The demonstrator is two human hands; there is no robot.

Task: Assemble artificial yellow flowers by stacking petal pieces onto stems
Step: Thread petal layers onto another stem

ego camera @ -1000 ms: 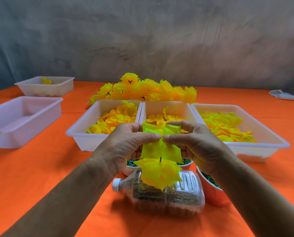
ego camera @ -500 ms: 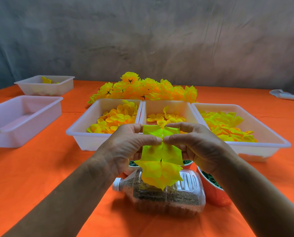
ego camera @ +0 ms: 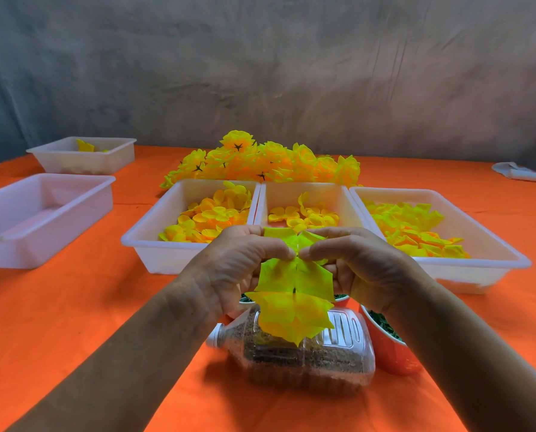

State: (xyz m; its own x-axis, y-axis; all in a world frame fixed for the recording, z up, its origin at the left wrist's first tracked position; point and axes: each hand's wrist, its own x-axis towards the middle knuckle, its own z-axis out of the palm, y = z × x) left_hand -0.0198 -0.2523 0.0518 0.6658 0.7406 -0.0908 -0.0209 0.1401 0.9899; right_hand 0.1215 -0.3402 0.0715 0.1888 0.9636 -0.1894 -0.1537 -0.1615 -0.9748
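Note:
Both hands meet in mid-air above a lying bottle. My left hand (ego camera: pixel 235 269) and my right hand (ego camera: pixel 363 266) each pinch one side of a yellow-green petal piece (ego camera: pixel 294 275), thumbs nearly touching at its centre. A second, larger petal piece (ego camera: pixel 291 316) hangs just below it on a thin dark stem that shows only as a short line between the two. Three white trays ahead hold loose petals: rounded orange-yellow ones in the left tray (ego camera: pixel 154 241), a few in the middle tray (ego camera: pixel 307 190), pointed yellow-green ones in the right tray (ego camera: pixel 494 254).
A clear plastic bottle (ego camera: pixel 307 360) with brown grains lies on the orange cloth under my hands. Red pots (ego camera: pixel 388 350) with green pieces stand beside it. Finished yellow flowers (ego camera: pixel 260 163) are heaped behind the trays. Two more white trays (ego camera: pixel 42 213) sit at the left.
The upper petal piece has slid a little lower on the stem, closing the gap to the hanging piece. Both hands keep their pinch and have hardly shifted.

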